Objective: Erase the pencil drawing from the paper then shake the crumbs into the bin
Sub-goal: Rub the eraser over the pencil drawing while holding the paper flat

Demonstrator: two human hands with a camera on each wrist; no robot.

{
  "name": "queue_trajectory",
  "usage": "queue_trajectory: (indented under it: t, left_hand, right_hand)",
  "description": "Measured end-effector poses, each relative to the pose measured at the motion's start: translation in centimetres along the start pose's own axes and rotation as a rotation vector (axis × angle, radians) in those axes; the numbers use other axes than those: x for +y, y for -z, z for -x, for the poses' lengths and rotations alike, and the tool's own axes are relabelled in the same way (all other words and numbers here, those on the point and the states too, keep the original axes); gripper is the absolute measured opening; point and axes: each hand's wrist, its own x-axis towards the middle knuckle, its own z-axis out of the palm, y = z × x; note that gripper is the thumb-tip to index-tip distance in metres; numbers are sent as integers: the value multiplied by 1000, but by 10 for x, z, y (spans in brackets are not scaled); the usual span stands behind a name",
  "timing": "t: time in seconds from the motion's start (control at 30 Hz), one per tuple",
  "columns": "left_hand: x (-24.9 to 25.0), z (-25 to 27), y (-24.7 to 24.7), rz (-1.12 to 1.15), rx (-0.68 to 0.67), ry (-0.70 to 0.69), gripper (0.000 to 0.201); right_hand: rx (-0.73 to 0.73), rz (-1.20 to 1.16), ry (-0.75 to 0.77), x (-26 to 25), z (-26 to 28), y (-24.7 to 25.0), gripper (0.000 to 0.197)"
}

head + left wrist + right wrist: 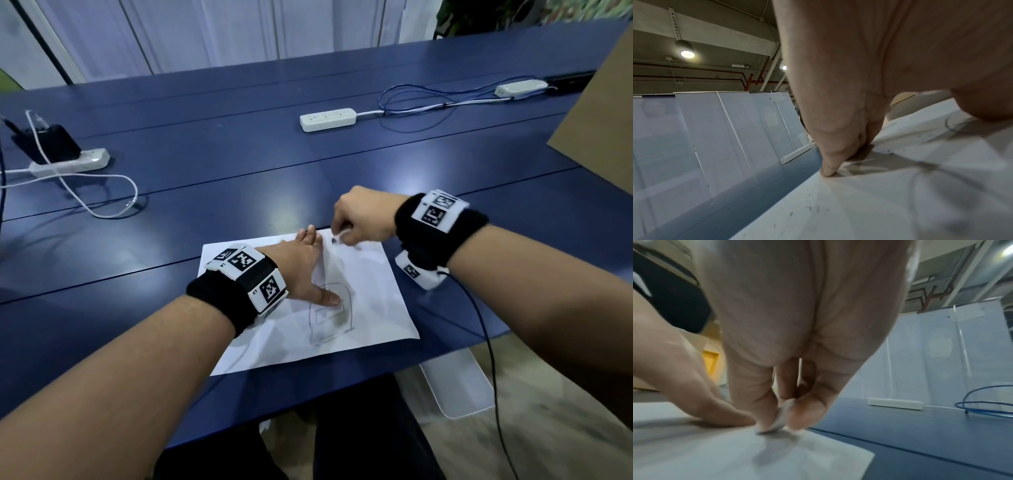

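A white sheet of paper (373,308) lies on the blue table near its front edge, with a grey pencil drawing (330,317) of a house-like outline in its lower middle. My left hand (305,270) presses flat on the paper with straight fingers, thumb touching the drawing. My right hand (356,219) hovers at the paper's far edge and pinches a small white eraser (780,417) between thumb and fingers, its end touching the paper (715,451). Dark crumbs (813,209) are scattered on the sheet. No bin is clearly in view.
White power strips (327,119) (73,162) (520,87) with cables lie further back on the table (205,144). A brown cardboard panel (603,120) leans in at the right. A translucent white plastic object (455,387) sits on the floor under the table's right edge.
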Motion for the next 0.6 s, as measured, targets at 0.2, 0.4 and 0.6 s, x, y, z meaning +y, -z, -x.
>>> queue_trajectory:
  t: [0.2, 0.4, 0.6]
  left_hand:
    - [-1, 0, 0, -2, 1, 0, 124]
    - [-2, -2, -1, -3, 6, -4, 125]
    - [-1, -1, -1, -7, 3, 1, 126]
  right_hand:
    - [11, -22, 40, -1, 5, -5, 19]
    - [-63, -21, 78, -4, 16, -9, 28]
    - [25, 8, -40, 7, -3, 0, 17]
